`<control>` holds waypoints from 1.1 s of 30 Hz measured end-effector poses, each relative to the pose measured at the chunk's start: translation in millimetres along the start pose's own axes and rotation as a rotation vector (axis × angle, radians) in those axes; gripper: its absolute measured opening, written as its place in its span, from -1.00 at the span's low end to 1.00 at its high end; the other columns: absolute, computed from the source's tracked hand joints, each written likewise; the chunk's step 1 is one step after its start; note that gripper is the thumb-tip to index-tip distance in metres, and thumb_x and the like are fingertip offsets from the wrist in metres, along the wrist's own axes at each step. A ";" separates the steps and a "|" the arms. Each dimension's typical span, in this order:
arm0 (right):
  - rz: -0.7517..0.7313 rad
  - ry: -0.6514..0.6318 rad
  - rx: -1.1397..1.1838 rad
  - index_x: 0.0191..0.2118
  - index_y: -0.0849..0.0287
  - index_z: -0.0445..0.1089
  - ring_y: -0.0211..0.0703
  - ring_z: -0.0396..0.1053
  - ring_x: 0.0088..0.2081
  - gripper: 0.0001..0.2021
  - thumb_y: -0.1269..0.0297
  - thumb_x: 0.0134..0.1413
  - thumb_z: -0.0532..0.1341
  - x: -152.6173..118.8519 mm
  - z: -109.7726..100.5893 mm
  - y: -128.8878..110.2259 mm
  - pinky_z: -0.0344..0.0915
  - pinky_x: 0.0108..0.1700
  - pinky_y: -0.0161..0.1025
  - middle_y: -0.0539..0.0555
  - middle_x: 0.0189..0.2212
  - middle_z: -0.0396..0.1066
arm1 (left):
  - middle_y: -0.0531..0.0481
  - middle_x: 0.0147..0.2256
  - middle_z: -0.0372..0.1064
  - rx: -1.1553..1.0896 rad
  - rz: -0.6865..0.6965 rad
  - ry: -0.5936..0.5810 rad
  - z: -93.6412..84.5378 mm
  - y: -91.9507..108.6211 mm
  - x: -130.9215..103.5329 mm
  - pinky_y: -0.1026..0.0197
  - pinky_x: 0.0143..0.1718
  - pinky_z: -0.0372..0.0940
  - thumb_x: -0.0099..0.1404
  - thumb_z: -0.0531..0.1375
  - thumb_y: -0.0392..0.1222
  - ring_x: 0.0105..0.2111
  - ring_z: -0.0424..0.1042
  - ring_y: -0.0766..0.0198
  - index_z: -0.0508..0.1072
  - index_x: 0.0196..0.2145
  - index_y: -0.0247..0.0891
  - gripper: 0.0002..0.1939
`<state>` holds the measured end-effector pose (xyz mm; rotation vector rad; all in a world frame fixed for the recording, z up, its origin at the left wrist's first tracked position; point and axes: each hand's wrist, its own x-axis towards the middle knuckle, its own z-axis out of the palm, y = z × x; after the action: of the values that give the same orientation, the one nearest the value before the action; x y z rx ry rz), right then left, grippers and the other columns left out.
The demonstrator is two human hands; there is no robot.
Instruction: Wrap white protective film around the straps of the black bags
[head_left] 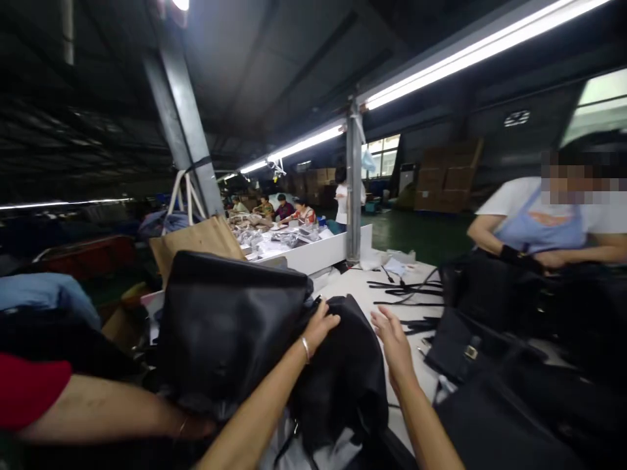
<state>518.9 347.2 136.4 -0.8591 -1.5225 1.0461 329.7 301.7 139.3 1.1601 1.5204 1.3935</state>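
Note:
My left hand [321, 324], with a bracelet on its wrist, is closed at the upper left edge of a black bag [350, 365]. Some of its fingertips are hidden against the dark material. My right hand [393, 341] is just right of the same bag, fingers stretched out and apart, with nothing in it. Whether it touches the bag's side I cannot tell. A larger black bag [230, 326] with a smooth flap stands to the left of my left hand. Pale crumpled lining or wrapping [337, 450] shows below the bag between my arms.
Black straps [411, 287] lie on the white table [353, 281]. Black bags with buckles [470, 352] are piled at right, before a co-worker in an apron [539, 225]. Another person's arm [108, 408] in a red sleeve reaches in at left. A metal post [353, 189] rises behind.

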 end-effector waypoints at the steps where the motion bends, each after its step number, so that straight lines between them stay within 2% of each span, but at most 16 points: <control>1: -0.023 -0.044 -0.067 0.19 0.07 0.13 -0.02 0.29 0.06 -0.55 0.08 0.23 0.02 -6.6 9.4 7.8 0.26 0.06 -0.02 0.15 0.08 0.29 | -0.33 0.29 -0.13 0.030 -0.008 0.016 6.2 -16.5 -2.2 -0.10 0.19 0.04 0.17 0.21 -0.07 0.24 0.03 -0.04 -0.10 0.29 -0.24 -0.16; 3: -0.118 -0.164 -0.281 0.23 0.00 0.08 0.00 0.20 0.14 -0.50 0.08 0.20 0.03 -28.3 17.2 28.3 0.18 0.14 0.00 0.10 0.17 0.20 | -0.30 0.29 -0.11 0.137 0.037 0.021 29.3 -52.4 -12.6 -0.08 0.25 -0.07 0.12 0.24 -0.12 0.26 -0.01 -0.03 0.12 0.22 -0.29 -0.26; 5: -0.235 -0.292 -0.516 0.23 -0.02 0.10 0.04 0.12 0.19 -0.50 0.09 0.18 0.05 -56.5 17.7 53.2 0.11 0.17 0.05 0.08 0.21 0.14 | -0.19 0.29 -0.07 0.184 0.124 0.029 51.1 -86.2 -38.5 -0.01 0.28 -0.08 0.14 0.20 -0.18 0.27 -0.02 0.06 0.26 0.14 -0.25 -0.42; 6: -0.273 -0.352 -0.608 0.21 0.00 0.16 0.06 0.09 0.21 -0.52 0.09 0.18 0.06 -69.9 17.5 65.2 0.09 0.18 0.07 0.09 0.20 0.15 | -0.15 0.27 -0.01 0.174 0.118 0.041 56.7 -99.8 -57.6 0.02 0.28 -0.06 0.16 0.17 -0.22 0.26 0.01 0.11 0.30 0.10 -0.24 -0.49; 8: -0.305 -0.436 -0.753 0.11 0.07 0.30 0.13 0.05 0.22 -0.59 0.11 0.17 0.08 -89.4 18.1 84.8 0.05 0.18 0.11 0.14 0.15 0.22 | -0.14 0.20 0.13 0.131 0.000 0.068 53.6 -117.1 -102.4 0.02 0.25 0.02 0.20 0.09 -0.27 0.20 0.12 0.15 0.33 0.05 -0.24 -0.57; 10: -0.295 -0.489 -0.842 -0.01 0.14 0.40 0.15 0.03 0.22 -0.68 0.19 0.18 0.08 -94.9 20.9 98.0 0.04 0.18 0.09 0.18 0.12 0.25 | -0.17 0.12 0.25 0.151 -0.133 0.081 34.4 -121.5 -147.2 -0.01 0.20 0.09 0.22 0.05 -0.28 0.14 0.22 0.14 0.33 0.03 -0.27 -0.60; 13: -0.178 -0.542 -0.950 -0.13 0.26 0.45 0.14 0.19 0.09 -0.73 0.26 0.16 0.10 -86.1 26.5 104.2 0.11 0.10 0.01 0.28 -0.06 0.37 | -0.12 0.09 0.28 0.282 -0.164 0.071 -8.3 -115.3 -203.8 -0.05 0.19 0.10 0.26 0.01 -0.24 0.11 0.24 0.11 0.34 -0.01 -0.22 -0.65; 16: -0.063 -0.536 -1.021 -0.19 0.31 0.45 0.12 0.28 -0.04 -0.72 0.23 0.18 0.09 -87.1 25.4 90.7 0.16 0.03 -0.02 0.30 -0.18 0.42 | 0.01 0.15 0.21 0.500 -0.161 -0.023 -47.9 -111.5 -248.7 0.00 0.24 0.02 0.26 0.01 -0.21 0.16 0.16 0.09 0.37 -0.03 -0.11 -0.66; 18: -0.057 -0.451 -1.017 -0.11 0.32 0.41 0.11 0.25 0.01 -0.66 0.18 0.22 0.04 -107.1 18.0 73.8 0.15 0.05 -0.04 0.31 -0.10 0.38 | 0.01 0.10 0.28 0.628 -0.171 -0.057 -64.8 -114.7 -273.7 0.03 0.20 0.08 0.28 -0.01 -0.19 0.12 0.21 0.08 0.37 -0.01 -0.07 -0.65; 20: -0.067 -0.320 -0.977 0.02 0.29 0.32 0.07 0.18 0.08 -0.63 0.18 0.26 -0.01 -144.5 5.8 55.4 0.12 0.09 -0.06 0.29 0.03 0.29 | -0.06 0.05 0.32 0.696 -0.180 -0.090 -70.8 -118.7 -294.9 0.04 0.16 0.14 0.29 -0.03 -0.18 0.08 0.26 0.08 0.36 0.01 -0.11 -0.64; 22: -0.043 -0.244 -0.915 0.07 0.24 0.28 0.01 0.21 0.07 -0.65 0.24 0.28 -0.06 -195.0 -8.0 38.0 0.14 0.09 -0.09 0.23 0.04 0.29 | -0.13 0.07 0.29 0.732 -0.174 -0.134 -66.5 -118.5 -311.5 0.03 0.16 0.15 0.31 -0.04 -0.15 0.09 0.25 0.07 0.32 0.06 -0.20 -0.60; 24: 0.033 -0.303 -0.843 -0.01 0.19 0.33 -0.05 0.32 -0.05 -0.68 0.29 0.28 -0.09 -251.3 -18.7 23.4 0.22 0.02 -0.14 0.18 -0.09 0.39 | -0.16 0.15 0.20 0.748 -0.119 -0.216 -55.9 -113.1 -322.5 0.01 0.20 0.08 0.31 -0.01 -0.12 0.16 0.17 0.07 0.22 0.16 -0.24 -0.53; 27: 0.119 -0.467 -0.738 -0.05 0.15 0.36 -0.07 0.38 -0.12 -0.70 0.35 0.24 -0.05 -331.1 -22.1 10.9 0.31 -0.06 -0.17 0.14 -0.17 0.44 | -0.02 0.27 0.00 0.751 0.036 -0.470 -42.0 -106.5 -328.7 0.01 0.27 -0.06 0.26 0.06 -0.18 0.26 -0.03 0.11 0.06 0.25 -0.10 -0.40; 30: 0.129 -0.502 -0.746 0.07 0.14 0.30 0.00 0.29 0.05 -0.61 0.45 0.13 0.01 -389.7 -14.2 12.1 0.26 0.06 -0.04 0.16 0.02 0.34 | -0.02 0.25 0.05 0.825 0.034 -0.665 -43.1 -118.8 -329.5 -0.04 0.27 -0.09 0.13 0.12 -0.37 0.27 -0.05 0.07 0.17 0.20 -0.08 -0.33; 33: 0.121 -0.472 -0.802 0.17 0.15 0.20 0.01 0.16 0.17 -0.48 0.52 0.07 0.00 -421.4 -5.3 19.5 0.18 0.15 0.05 0.17 0.18 0.17 | -0.07 0.22 0.11 0.945 0.010 -0.705 -56.3 -143.5 -332.4 -0.06 0.26 -0.14 0.01 0.11 -0.51 0.27 -0.05 0.05 0.34 0.08 -0.12 -0.34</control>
<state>604.9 -30.6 -30.4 -1.3166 -2.3866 0.7324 358.6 -31.0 -11.3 1.9302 1.6119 0.1033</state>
